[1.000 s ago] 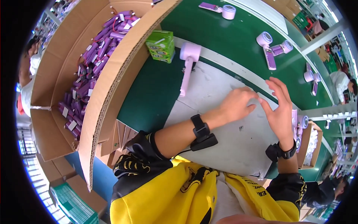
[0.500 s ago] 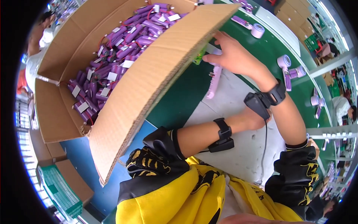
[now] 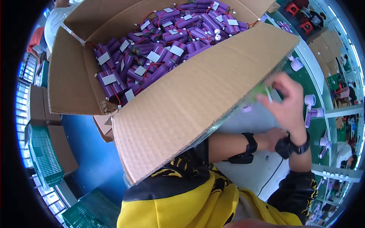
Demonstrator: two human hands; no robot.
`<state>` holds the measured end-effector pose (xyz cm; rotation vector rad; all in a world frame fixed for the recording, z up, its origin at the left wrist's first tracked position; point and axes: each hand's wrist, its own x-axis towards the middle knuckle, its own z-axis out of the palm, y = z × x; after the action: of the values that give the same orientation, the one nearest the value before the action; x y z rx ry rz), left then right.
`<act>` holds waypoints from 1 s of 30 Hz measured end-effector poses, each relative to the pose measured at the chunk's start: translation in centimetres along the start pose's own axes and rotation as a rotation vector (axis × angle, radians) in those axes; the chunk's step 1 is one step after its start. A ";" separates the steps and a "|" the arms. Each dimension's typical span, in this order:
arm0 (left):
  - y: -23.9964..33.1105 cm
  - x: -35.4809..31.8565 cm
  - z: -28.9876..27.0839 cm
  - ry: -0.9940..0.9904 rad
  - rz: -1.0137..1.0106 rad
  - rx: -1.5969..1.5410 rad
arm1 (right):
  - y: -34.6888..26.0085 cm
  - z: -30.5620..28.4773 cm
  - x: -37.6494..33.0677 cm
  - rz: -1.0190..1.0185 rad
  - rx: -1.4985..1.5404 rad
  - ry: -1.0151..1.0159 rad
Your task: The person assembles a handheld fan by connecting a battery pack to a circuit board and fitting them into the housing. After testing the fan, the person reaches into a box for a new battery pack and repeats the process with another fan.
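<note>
My right hand (image 3: 286,102) is raised beside the edge of a large cardboard flap (image 3: 205,106). Its thumb and fingers curl toward each other around a thin white strip (image 3: 268,95); blur hides what exactly it is. A blurred bright green thing (image 3: 260,90) shows at the flap's edge by the fingertips. Just below, part of a light purple plastic piece (image 3: 247,108) peeks out. My left hand (image 3: 276,137) lies low over the grey surface, behind the right wrist, with its fingers hidden. Black bands with small boxes are strapped to both wrists.
The open cardboard box (image 3: 72,81) holds many purple battery packs (image 3: 152,57) with red wires and white pads. Light purple devices (image 3: 310,100) stand along the green table (image 3: 304,78) at right. Green crates (image 3: 45,152) sit at left. Other people are in the background.
The view has shifted, so the box and flap sit further right. My right hand, spread over the purple piece before, now has curled fingers by the flap's edge. My left hand stays low.
</note>
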<state>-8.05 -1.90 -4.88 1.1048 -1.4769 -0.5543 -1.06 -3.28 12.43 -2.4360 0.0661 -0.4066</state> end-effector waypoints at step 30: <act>0.6 1.3 -3.3 -0.409 -0.165 0.182 | -7.2 1.9 -5.4 -0.539 0.299 0.088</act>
<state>-5.03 -1.98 -2.95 1.3181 -1.8253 -0.8098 -6.04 4.32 14.03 -2.1115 -0.5828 -0.7039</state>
